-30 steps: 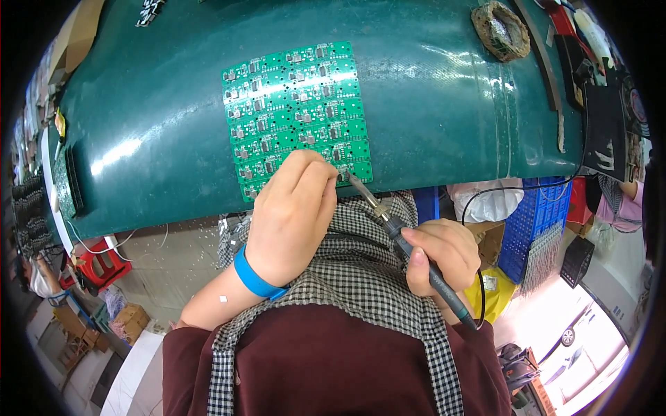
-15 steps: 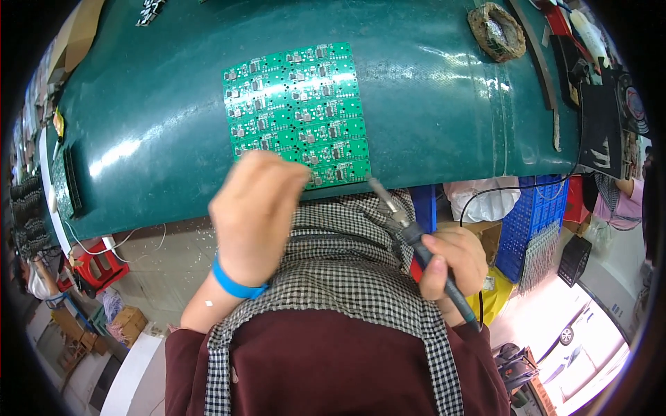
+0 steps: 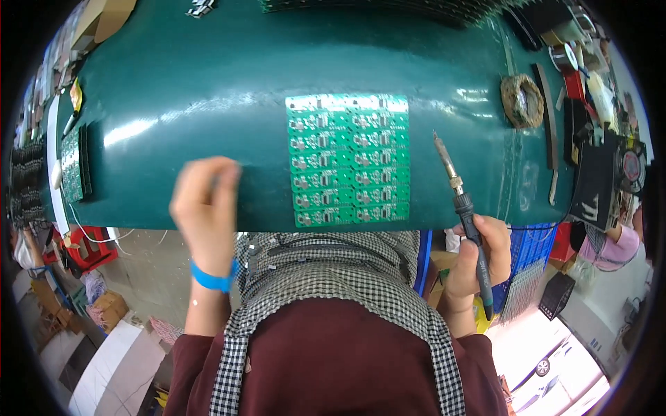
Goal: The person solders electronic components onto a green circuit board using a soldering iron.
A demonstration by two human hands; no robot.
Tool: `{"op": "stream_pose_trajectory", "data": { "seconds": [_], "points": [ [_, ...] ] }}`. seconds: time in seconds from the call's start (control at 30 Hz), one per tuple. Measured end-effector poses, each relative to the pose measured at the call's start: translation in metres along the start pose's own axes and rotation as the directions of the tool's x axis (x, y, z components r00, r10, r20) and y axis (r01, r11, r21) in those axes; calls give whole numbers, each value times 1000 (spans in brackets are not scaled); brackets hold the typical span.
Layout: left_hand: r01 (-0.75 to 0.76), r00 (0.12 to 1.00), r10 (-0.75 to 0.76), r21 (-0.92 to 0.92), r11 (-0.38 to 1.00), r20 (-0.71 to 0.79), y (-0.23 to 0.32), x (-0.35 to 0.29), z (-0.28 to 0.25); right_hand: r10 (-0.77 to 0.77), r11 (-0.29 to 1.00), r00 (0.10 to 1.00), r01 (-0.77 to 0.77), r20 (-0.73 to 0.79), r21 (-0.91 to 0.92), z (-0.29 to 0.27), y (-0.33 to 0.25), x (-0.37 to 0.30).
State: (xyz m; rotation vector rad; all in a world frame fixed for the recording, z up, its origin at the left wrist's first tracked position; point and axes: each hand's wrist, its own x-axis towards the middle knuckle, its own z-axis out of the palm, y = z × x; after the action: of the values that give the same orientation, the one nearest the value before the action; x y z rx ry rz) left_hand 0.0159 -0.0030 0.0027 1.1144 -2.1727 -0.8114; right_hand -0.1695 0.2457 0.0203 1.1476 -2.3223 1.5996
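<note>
A panel of green circuit boards (image 3: 350,170) lies flat on the green table mat, its near edge close to the table edge. My right hand (image 3: 496,249) is wrapped round the dark handle of a soldering iron (image 3: 463,201). The iron's metal tip points up and away over the mat, to the right of the panel and apart from it. To the panel's left, my left hand (image 3: 205,197), with a blue wristband, hovers near the table edge. Motion smears its fingers, so whether they hold anything cannot be made out.
A rough brown-rimmed holder (image 3: 522,102) stands at the far right, beside a dark bar (image 3: 546,114). A solder spool (image 3: 563,57) is behind it. More green boards (image 3: 72,166) stand at the left edge. A blue crate (image 3: 531,243) sits below the table's right side.
My left hand has moved left, off the panel's near corner. The iron has swung away from the panel's near right corner and points more steeply forward. The whole view has shifted.
</note>
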Motion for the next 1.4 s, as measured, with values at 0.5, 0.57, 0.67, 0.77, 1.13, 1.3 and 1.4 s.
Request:
{"op": "stream_pose_trajectory", "data": {
  "seconds": [0.5, 0.57, 0.67, 0.77, 1.13, 1.3, 1.4],
  "points": [
    [-44, 964, 87, -170, 984, 253, 39, 52, 50, -5, 1000, 971, 3, 239, 12, 71, -19, 53],
    [-69, 966, 103, -150, 986, 237, 37, 52, 51, -6, 1000, 970, 2, 244, 14, 72, -19, 55],
    [-83, 967, 116, -147, 986, 226, 36, 52, 52, -3, 1000, 968, -4, 250, 27, 75, -18, 54],
    [-93, 971, 119, -133, 987, 205, 38, 52, 51, 4, 999, 966, -17, 260, 48, 77, -18, 55],
    [-132, 964, 154, -116, 984, 216, 38, 49, 54, -31, 999, 958, 17, 284, 50, 76, -20, 56],
    [-120, 960, 134, -71, 990, 246, 39, 48, 53, -4, 1000, 947, -5, 321, 27, 76, -24, 53],
    [-108, 955, 116, -46, 993, 273, 38, 49, 51, -3, 1000, 945, -1, 326, 10, 75, -26, 50]
  ]
}}
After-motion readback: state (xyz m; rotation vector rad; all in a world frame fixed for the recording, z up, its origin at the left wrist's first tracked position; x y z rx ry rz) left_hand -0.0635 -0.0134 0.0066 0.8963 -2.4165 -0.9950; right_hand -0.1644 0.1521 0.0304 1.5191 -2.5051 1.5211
